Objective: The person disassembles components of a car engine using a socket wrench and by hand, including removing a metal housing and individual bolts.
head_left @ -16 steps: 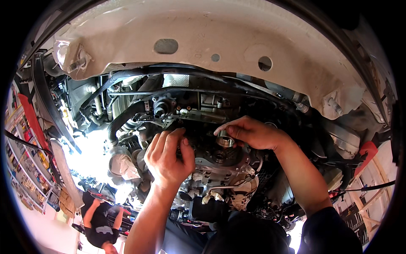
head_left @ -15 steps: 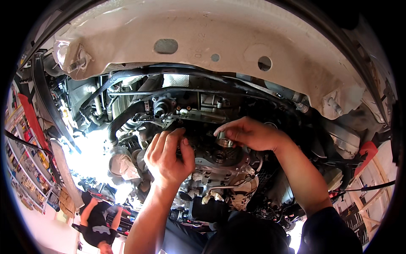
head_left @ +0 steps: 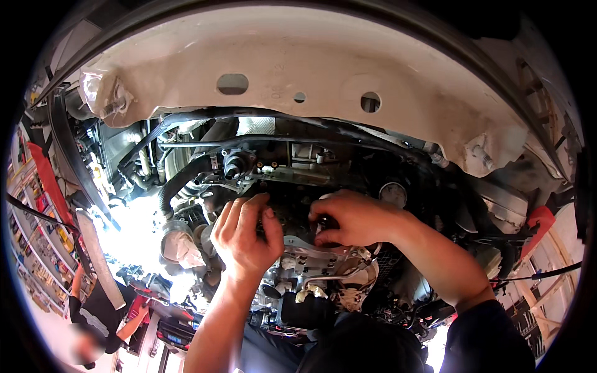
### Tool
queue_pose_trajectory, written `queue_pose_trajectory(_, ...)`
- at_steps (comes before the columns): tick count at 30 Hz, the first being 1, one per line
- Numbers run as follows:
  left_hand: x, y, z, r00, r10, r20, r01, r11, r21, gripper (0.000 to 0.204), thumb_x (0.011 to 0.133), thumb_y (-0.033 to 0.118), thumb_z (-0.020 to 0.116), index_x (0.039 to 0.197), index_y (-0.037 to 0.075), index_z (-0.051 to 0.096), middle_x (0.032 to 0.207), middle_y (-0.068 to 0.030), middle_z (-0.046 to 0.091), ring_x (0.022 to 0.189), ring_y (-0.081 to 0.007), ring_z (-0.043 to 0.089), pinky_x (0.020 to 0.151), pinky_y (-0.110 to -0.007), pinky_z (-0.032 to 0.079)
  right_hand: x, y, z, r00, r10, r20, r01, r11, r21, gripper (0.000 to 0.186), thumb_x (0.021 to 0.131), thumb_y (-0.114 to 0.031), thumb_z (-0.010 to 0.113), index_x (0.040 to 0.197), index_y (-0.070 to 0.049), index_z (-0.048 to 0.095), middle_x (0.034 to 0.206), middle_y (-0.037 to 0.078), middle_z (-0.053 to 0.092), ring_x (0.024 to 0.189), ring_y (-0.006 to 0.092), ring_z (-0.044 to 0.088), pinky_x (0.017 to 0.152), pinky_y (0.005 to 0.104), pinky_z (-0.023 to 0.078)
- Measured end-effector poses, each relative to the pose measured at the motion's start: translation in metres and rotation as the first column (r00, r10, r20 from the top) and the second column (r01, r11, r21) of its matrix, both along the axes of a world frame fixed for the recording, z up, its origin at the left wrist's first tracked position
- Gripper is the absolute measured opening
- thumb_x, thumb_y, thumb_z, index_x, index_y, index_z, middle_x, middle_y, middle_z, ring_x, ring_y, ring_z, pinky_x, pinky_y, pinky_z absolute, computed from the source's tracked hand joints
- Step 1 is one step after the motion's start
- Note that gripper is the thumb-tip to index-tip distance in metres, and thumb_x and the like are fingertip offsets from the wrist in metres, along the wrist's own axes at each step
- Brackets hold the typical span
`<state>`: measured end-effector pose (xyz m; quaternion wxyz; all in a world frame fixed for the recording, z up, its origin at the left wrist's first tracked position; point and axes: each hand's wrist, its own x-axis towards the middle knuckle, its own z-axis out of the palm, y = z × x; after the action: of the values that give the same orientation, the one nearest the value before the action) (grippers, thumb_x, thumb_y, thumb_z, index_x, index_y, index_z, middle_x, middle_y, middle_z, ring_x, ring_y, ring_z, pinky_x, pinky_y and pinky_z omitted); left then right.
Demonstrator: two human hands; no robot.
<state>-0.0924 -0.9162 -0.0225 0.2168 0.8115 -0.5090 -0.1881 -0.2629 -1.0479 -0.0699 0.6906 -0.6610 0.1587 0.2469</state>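
My right hand (head_left: pixel 351 217) is over the exposed engine, its fingers and thumb curled round a small part. That part is mostly hidden now; a dark bit of it shows between finger and thumb. Half a second ago it looked like a short shiny metal cylinder. To the left, my left hand (head_left: pixel 249 233) leans over the dark middle of the engine. Its fingers are bent and side by side, the thumb stands apart, and I see nothing held in it. Below both hands lies a silver metal engine flange (head_left: pixel 311 261).
A pale metal panel (head_left: pixel 298 56) with holes arches above the engine. A ribbed black hose (head_left: pixel 177 189) runs left of my hands, above a pipe mouth (head_left: pixel 180 245) covered with beige material. Bright light glares at left. A person (head_left: pixel 106 317) is at lower left, near shelves (head_left: pixel 37 248).
My right hand has moved down and slightly left, and its fingers now cover the metal cylinder and the round opening beneath it. My left hand has barely moved. The other person has shifted left.
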Motion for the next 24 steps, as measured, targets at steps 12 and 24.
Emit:
queue_pose_trajectory(12,-0.003,-0.003,0.001,1.0,-0.005,0.019,0.005,1.0,-0.012,0.016,0.077,0.003,0.06,0.092,0.001,0.064,0.08,-0.0116,0.064,0.067,-0.0298,0.062,0.06,-0.037,0.05,-0.004,-0.002,-0.016,0.994,0.035,0.102,-0.043,0.996,0.08,0.035,0.079,-0.023,0.076,0.101,-0.001,0.062,0.091,0.017,0.066,0.085,0.0328,0.065,0.072,0.0417,0.05)
queue_pose_trajectory(24,-0.019,-0.023,0.026,0.995,-0.037,-0.095,0.083,0.837,0.542,0.032,0.079,0.039,0.067,0.089,0.009,0.074,0.093,-0.0109,0.071,0.098,-0.0248,0.065,0.095,-0.039,0.041,0.0,-0.007,0.01,0.992,-0.107,-0.065,0.121,0.952,0.282,0.039,0.075,0.008,0.064,0.113,0.001,0.063,0.106,0.009,0.068,0.1,0.0149,0.062,0.09,0.0317,0.049)
